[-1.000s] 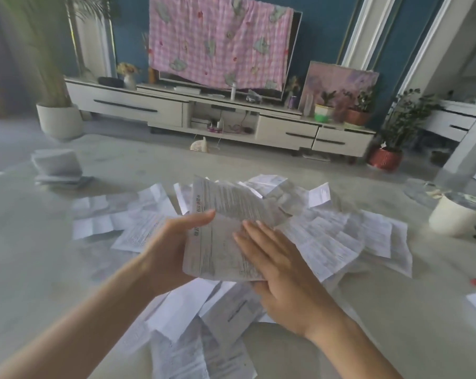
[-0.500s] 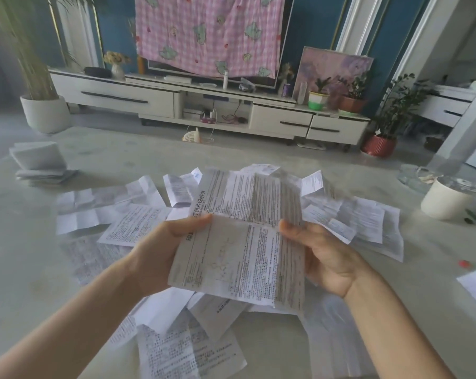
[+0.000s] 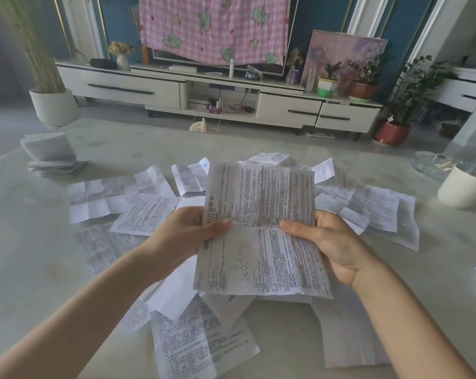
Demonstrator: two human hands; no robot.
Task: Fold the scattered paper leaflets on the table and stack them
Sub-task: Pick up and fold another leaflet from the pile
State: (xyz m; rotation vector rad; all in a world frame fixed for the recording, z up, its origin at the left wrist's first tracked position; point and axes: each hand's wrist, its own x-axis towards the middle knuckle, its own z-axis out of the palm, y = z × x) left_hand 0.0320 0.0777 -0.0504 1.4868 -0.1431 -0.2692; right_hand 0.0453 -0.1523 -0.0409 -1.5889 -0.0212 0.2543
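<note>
- Head view: you held one printed leaflet (image 3: 258, 231) opened out above the table (image 3: 26, 255), straight in front of you, over the loose pile.
- Your left hand (image 3: 187, 236) pinched the sheet's left edge at the middle crease. The thumb lay on the printed face and the fingers curled behind.
- Your right hand (image 3: 332, 242) pinched the right edge at the same crease, thumb on top. The other fingers were hidden behind the paper.
- The sheet showed one crosswise crease between your thumbs and several lengthwise ones. The upper half tilted up and away, and the lower half hung toward you.
- Handling (judged): thin paper, very light and limp. It would sag at any unsupported corner and could tear if tugged across a worn crease. It looked dry, not slippery.
- Hold (judged): the crease ends at the two edges, as you had them, suited folding along the existing line. The old creases would likely steer the fold, so following them looked easier than making new ones.
- Scattered leaflets (image 3: 198, 343) lay overlapping on the table beneath and around your hands, most of them open or half open.
- The stack of folded leaflets (image 3: 50, 154) sat at the table's far left, well apart from the pile. Its top sheets leaned, so it looked loosely set.
- A white cylindrical container (image 3: 464, 187) stood at the far right, apart from the papers.
</note>
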